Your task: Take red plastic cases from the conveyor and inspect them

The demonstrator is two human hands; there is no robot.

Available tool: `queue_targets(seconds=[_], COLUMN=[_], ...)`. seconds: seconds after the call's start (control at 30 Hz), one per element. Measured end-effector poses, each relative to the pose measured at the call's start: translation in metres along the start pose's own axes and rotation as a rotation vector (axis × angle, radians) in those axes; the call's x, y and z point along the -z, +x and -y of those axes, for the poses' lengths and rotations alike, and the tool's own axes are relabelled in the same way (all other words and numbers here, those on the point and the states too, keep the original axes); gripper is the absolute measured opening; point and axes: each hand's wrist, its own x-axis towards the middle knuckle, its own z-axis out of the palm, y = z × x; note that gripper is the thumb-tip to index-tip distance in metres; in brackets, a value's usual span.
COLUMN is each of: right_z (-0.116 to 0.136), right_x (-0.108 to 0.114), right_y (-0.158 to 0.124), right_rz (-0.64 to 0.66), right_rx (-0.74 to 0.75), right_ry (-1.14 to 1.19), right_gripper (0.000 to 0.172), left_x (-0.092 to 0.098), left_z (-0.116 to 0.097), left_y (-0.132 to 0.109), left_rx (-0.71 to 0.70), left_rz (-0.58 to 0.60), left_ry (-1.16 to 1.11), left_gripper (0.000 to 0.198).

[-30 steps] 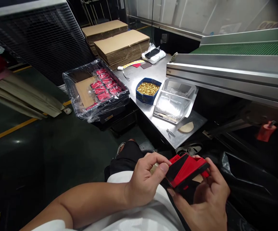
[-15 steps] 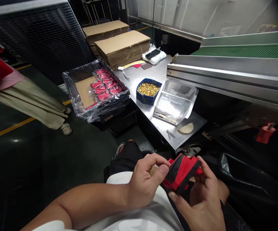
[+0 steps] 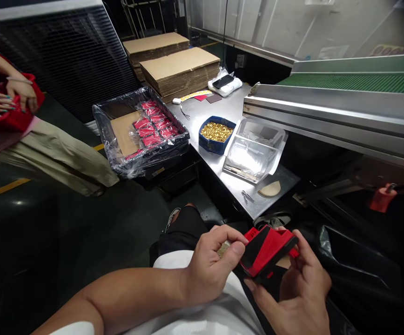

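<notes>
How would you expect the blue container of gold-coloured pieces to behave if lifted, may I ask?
The blue container may feel heavy for its size, given its many metallic-looking pieces. Tilting could spill some, as its top is open.

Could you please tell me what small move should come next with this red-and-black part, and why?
Perhaps press lightly on the left end of the red-and-black part with the left hand, since its thumb and forefinger are at that end and the right hand supports the part from the other side.
</notes>
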Motion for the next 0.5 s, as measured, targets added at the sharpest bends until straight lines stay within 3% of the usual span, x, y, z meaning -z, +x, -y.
queue_targets(seconds=[0.23, 0.37, 0.5], right_z=[0.002, 0.005, 0.010], right_x=[-0.002, -0.005, -0.008], right_y=[0.002, 0.003, 0.007], right_rz=[-0.032, -0.076, -0.170], right_rx=[0.100, 0.106, 0.055], right_ry=[-0.044, -0.032, 0.061], right_gripper=[0.109, 0.112, 0.123], left_x=[0.001, 0.003, 0.000], left_z=[0.001, -0.003, -0.007], left_y=[0.002, 0.003, 0.002], left_rx=[0.029, -0.066, -0.176], left_rz=[0.022, 0.039, 0.022], left_ry=[-0.029, -0.022, 0.054], left_gripper=[0.034, 0.040, 0.063])
